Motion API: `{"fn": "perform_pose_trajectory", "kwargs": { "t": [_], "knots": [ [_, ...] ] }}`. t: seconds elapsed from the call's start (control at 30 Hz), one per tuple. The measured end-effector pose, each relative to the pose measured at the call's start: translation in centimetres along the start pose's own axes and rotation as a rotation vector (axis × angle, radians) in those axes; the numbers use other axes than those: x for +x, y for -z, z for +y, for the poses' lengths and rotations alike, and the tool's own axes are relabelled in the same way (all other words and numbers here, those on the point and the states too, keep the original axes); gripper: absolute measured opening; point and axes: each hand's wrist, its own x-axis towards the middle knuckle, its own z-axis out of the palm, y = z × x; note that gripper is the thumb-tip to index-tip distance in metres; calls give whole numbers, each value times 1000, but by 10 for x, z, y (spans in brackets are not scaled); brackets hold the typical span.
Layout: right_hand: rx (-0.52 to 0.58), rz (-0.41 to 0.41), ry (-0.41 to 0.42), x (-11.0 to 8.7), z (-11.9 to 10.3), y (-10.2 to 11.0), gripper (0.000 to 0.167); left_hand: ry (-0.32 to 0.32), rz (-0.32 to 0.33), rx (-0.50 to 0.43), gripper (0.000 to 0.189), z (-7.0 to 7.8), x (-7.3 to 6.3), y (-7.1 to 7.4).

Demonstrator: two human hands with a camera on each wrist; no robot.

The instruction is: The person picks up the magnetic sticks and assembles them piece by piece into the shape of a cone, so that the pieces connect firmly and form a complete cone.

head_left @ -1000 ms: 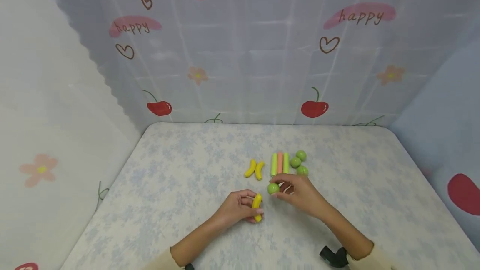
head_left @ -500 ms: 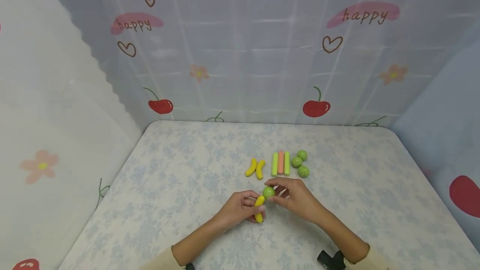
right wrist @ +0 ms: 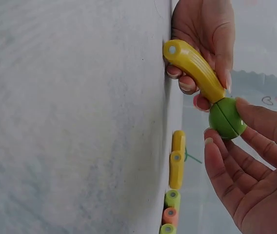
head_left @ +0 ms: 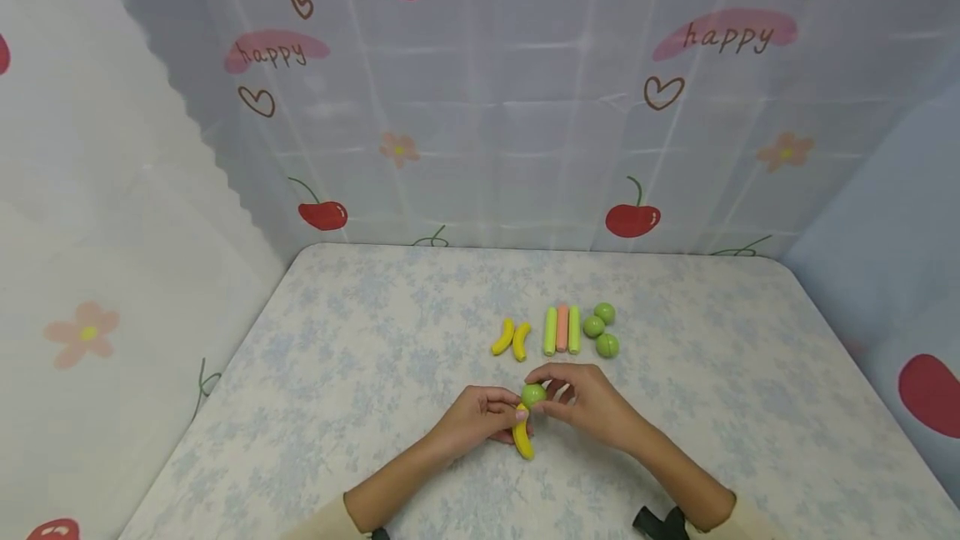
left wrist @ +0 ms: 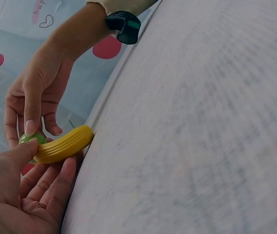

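Glossy ball [right wrist: 225, 118] moved against ridged banana [right wrist: 195, 67].

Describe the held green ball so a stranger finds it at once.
On the flowered table, find the three sticks, then look toward the viewer. There the right hand holds the green ball against one end of a yellow curved piece in the left hand. It alone is in a hand; the other green balls lie right of the sticks.

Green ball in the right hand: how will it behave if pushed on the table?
The green ball would likely roll, given its round shape. Its glossy highlight suggests a smooth, maybe slippery surface. It's probably stiff: no dent shows where the right hand pinches it.
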Motion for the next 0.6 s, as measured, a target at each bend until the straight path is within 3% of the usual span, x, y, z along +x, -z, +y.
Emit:
{"fn": "perform_pose_trajectory", "kwargs": {
  "t": [0.23, 0.4, 0.6],
  "knots": [
    [-24, -48, -15, 0, 2, 8, 29, 5, -17, 6, 28, 1, 0, 0],
    [-111, 24, -17, 9, 1, 22, 27, -11, -30, -3, 29, 1, 0, 0],
    [-237, 78, 56, 34, 2, 35, 28, -19, -23, 1, 28, 1, 0, 1]
  ]
}}
